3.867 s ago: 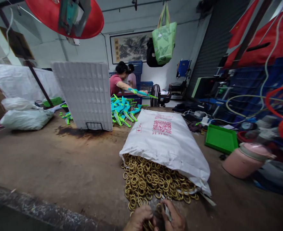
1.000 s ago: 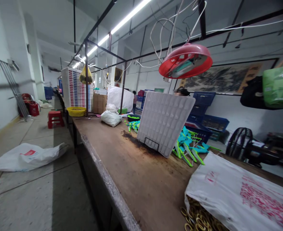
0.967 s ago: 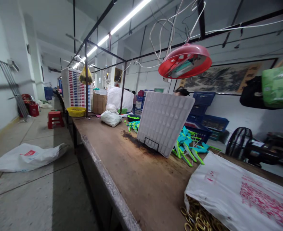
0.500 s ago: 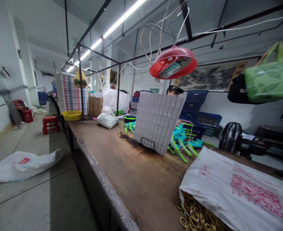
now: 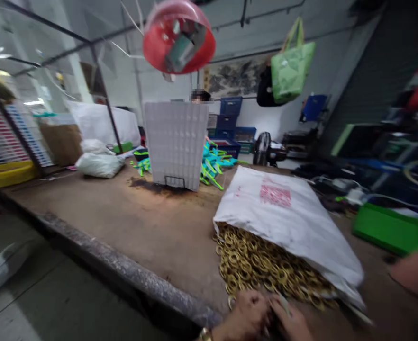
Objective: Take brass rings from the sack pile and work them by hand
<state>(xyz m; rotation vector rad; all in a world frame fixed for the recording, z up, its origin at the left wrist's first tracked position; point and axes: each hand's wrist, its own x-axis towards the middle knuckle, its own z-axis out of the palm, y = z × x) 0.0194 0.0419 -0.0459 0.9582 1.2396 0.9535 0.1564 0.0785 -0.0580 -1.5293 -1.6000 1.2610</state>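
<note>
At six o'clock in my view, my left hand point(image 5: 246, 315) and right hand point(image 5: 290, 322) meet, fingers curled, at the near edge of a heap of brass rings point(image 5: 262, 267); I cannot tell what, if anything, either grips. The rings spill from the mouth of a white sack point(image 5: 283, 218) lying flat on the tabletop point(image 5: 123, 222), keeping them within reach. Motion blur smears my fingers; the frame crops both wrists.

Both hands, left hand point(image 5: 246, 316) and right hand point(image 5: 292, 323), motion-blurred, cut by near edge; grasp unreadable. Heap of brass-coloured metal rings point(image 5: 262, 270) partly hidden under white woven sack point(image 5: 287, 222).
</note>
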